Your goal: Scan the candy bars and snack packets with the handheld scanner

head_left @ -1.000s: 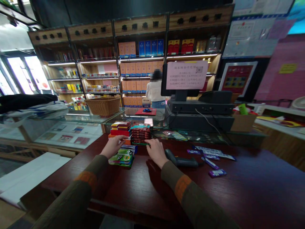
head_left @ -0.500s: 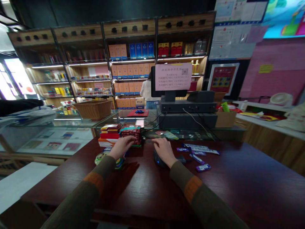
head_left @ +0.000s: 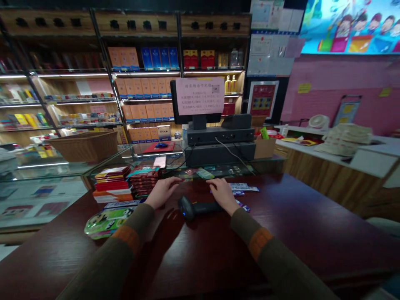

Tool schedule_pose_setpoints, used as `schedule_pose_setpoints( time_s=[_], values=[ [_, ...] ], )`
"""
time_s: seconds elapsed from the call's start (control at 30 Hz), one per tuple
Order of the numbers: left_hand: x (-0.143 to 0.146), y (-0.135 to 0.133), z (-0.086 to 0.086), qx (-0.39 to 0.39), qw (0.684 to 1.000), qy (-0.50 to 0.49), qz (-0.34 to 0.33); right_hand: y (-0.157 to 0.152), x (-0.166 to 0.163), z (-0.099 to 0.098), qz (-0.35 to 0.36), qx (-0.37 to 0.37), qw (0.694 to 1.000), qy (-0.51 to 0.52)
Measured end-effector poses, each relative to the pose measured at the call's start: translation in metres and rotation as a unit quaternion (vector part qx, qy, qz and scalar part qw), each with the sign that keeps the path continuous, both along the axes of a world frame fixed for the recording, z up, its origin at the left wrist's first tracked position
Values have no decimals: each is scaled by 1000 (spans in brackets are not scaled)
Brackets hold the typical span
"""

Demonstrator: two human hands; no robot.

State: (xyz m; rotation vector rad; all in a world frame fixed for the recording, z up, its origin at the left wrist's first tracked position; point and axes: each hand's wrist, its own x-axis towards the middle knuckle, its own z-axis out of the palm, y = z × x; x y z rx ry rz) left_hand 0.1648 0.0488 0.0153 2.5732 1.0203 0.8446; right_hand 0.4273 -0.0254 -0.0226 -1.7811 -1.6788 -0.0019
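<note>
My left hand (head_left: 162,191) lies flat with fingers stretched out on the dark wooden counter (head_left: 296,225), just right of a stack of dark red packets (head_left: 142,180). My right hand (head_left: 223,193) rests open on the counter too, its fingers reaching the purple packets (head_left: 245,188). A black handheld scanner (head_left: 195,207) lies between the two hands, touching the right wrist. A second stack of red and orange packets (head_left: 111,183) stands left of the first. A green cartoon pouch (head_left: 104,221) lies in front of the stacks.
A cash register with a pink notice on its screen (head_left: 200,96) stands on the glass case behind the counter. A wicker basket (head_left: 84,146) sits on the glass to the left. Shelves of boxed goods (head_left: 146,89) fill the back wall. A side counter (head_left: 337,162) runs along the right.
My view has swung to the right. My left hand came off the packet stacks and slid right onto the counter. My right hand moved right past the scanner toward the purple packets.
</note>
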Motion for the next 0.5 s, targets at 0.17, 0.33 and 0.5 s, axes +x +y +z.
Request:
schedule_pose_setpoints(
  time_s=[0.17, 0.33, 0.5],
  values=[
    [28, 7, -4, 5, 1000, 23, -18, 0, 36, -12, -22, 2, 1000, 8],
    [54, 19, -10, 9, 998, 48, -31, 2, 66, -22, -56, -12, 998, 12],
    [81, 28, -17, 9, 995, 83, -56, 2, 91, -30, -88, -19, 996, 12]
  ],
)
